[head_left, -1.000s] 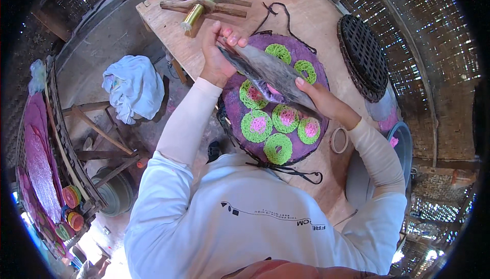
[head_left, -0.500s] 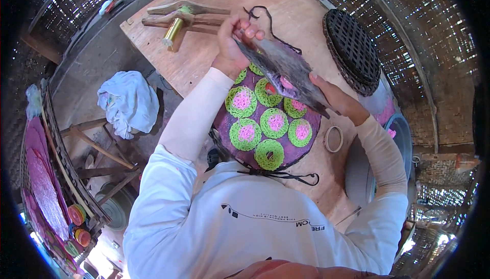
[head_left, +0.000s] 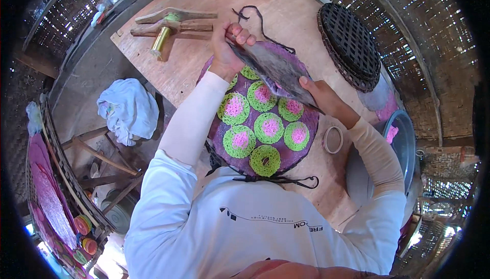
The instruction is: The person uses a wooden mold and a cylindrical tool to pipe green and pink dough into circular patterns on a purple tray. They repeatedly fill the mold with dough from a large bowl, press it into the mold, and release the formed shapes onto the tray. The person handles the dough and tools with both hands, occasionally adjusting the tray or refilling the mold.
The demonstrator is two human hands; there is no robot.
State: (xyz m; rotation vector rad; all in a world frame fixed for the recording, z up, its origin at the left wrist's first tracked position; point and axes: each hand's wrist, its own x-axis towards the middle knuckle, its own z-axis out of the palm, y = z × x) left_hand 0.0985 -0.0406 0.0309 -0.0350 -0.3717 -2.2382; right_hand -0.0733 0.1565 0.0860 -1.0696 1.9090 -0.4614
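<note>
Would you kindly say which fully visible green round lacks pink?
The green round nearest the white shirt; the other fully visible ones have pink centres, this one a gap.

A: Quick, where can a hand pass?
B: My remote feed gives me a wide strip of tabletop (head_left: 301,29) between purple mat (head_left: 215,135) and woven basket (head_left: 352,46). I'd watch the black cord (head_left: 262,26) at the mat's far edge.
A: Over the mat?
B: Grey sheet (head_left: 275,68) blocks much of the far half, left hand (head_left: 229,49) and right hand (head_left: 326,99) gripping its ends. Near half I can reach; flat green-and-pink rounds (head_left: 268,128) cover it. Height under sheet: can't tell.
A: Left?
B: Tight. Wooden frame (head_left: 196,25) with gold spool (head_left: 161,43), right by the left hand.
A: Right?
B: White ring (head_left: 333,151) sits between mat and grey bucket (head_left: 358,174).
</note>
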